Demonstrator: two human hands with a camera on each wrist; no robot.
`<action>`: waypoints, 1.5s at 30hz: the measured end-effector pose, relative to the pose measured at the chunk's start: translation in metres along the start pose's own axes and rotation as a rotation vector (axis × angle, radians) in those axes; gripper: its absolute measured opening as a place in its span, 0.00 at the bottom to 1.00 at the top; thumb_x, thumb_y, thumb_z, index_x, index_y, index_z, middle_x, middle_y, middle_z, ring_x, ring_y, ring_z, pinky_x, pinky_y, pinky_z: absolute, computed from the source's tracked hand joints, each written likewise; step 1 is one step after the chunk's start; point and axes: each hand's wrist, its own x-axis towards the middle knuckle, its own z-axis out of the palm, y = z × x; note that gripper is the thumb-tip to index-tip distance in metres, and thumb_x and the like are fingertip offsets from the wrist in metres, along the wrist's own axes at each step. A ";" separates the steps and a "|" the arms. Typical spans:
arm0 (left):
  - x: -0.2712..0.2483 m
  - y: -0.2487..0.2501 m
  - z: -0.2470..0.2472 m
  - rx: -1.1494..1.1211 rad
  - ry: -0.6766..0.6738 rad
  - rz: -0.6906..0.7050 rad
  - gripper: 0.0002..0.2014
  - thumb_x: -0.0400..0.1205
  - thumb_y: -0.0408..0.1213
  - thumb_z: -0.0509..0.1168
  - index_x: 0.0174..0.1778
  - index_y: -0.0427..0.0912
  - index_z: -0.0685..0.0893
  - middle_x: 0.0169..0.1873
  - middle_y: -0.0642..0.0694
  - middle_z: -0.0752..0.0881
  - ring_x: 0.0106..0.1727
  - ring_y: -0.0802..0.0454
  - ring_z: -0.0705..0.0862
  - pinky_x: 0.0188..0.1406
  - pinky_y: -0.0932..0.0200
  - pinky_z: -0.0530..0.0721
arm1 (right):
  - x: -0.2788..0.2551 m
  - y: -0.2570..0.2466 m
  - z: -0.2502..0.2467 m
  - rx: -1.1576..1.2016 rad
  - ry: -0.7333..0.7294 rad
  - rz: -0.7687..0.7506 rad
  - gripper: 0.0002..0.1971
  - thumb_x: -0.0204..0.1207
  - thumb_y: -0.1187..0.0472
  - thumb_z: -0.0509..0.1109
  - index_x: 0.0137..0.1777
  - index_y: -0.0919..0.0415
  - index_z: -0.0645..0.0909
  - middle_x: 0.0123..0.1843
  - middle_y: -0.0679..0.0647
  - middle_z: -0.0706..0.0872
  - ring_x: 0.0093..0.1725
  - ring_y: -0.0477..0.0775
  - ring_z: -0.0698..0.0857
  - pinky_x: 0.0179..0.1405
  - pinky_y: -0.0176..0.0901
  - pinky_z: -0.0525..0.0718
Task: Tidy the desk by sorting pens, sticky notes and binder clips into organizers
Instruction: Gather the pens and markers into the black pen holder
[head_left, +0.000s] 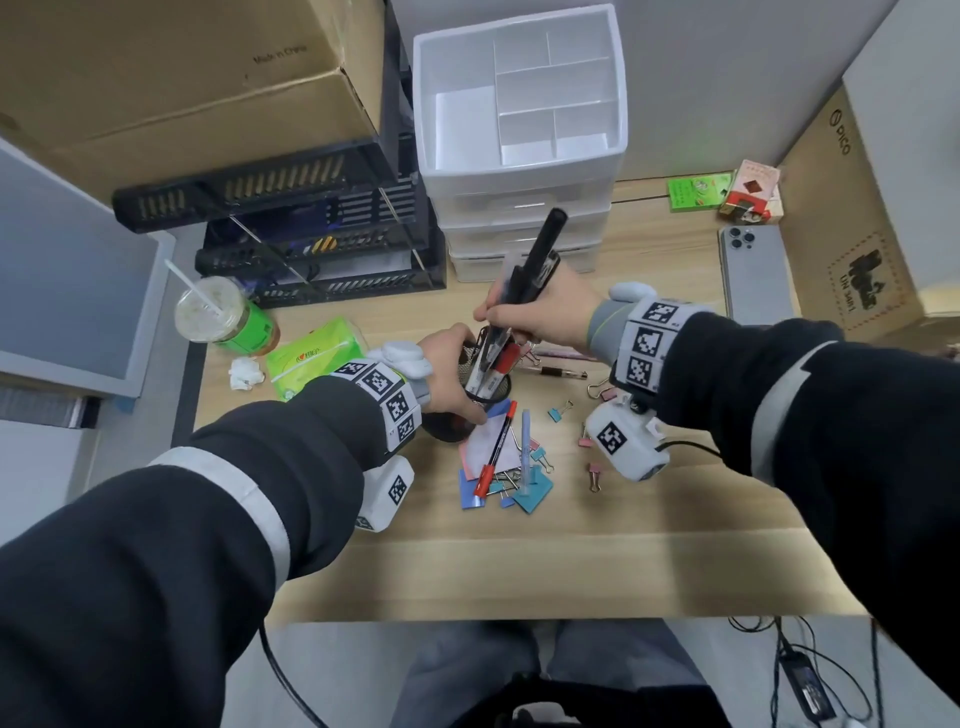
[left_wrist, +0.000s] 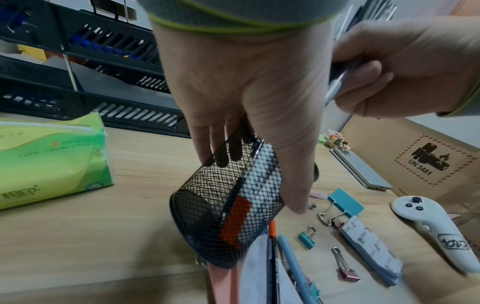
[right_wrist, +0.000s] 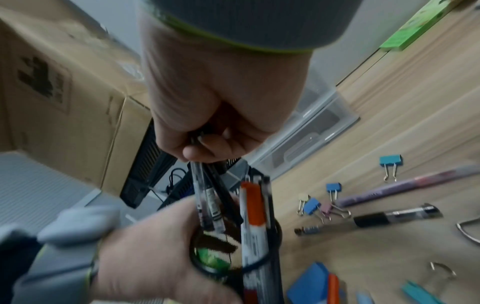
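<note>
My left hand (head_left: 448, 366) grips a black mesh pen cup (head_left: 491, 389) and holds it tilted just above the desk. In the left wrist view the mesh cup (left_wrist: 223, 205) shows a red-capped marker inside. My right hand (head_left: 535, 317) grips a bundle of pens (head_left: 530, 270) whose lower ends sit in the cup mouth (right_wrist: 233, 257). A red pen (head_left: 496, 447) and a light blue pen (head_left: 526, 447) lie on pink and blue sticky notes (head_left: 485, 441). Small binder clips (head_left: 558, 413) are scattered to the right. A black pen (head_left: 556, 371) lies behind the cup.
A white divided organizer (head_left: 519, 156) on drawers stands at the back centre. Black stacked trays (head_left: 311, 234) sit to its left under a cardboard box. A drink cup (head_left: 218, 317) and tissue pack (head_left: 311, 358) are at left, a phone (head_left: 753, 275) at right.
</note>
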 end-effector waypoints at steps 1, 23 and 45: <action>0.000 0.001 0.000 -0.035 0.005 0.019 0.54 0.51 0.53 0.87 0.73 0.43 0.72 0.58 0.48 0.85 0.56 0.48 0.85 0.59 0.48 0.86 | -0.001 0.004 0.006 -0.027 -0.009 -0.004 0.07 0.71 0.65 0.81 0.44 0.69 0.86 0.42 0.60 0.92 0.30 0.43 0.86 0.30 0.37 0.83; -0.006 -0.001 -0.011 -0.024 0.006 0.088 0.42 0.53 0.50 0.87 0.58 0.43 0.74 0.48 0.47 0.85 0.47 0.47 0.85 0.48 0.46 0.87 | -0.007 0.012 0.011 -0.111 0.095 0.048 0.11 0.74 0.56 0.79 0.55 0.55 0.88 0.53 0.46 0.91 0.27 0.33 0.83 0.32 0.33 0.82; -0.020 -0.053 0.002 -0.019 0.060 0.018 0.41 0.55 0.48 0.85 0.60 0.41 0.74 0.47 0.48 0.82 0.46 0.47 0.84 0.46 0.50 0.86 | -0.011 0.111 0.071 -0.864 -0.208 0.603 0.21 0.59 0.40 0.80 0.30 0.54 0.76 0.26 0.49 0.77 0.27 0.53 0.76 0.32 0.42 0.75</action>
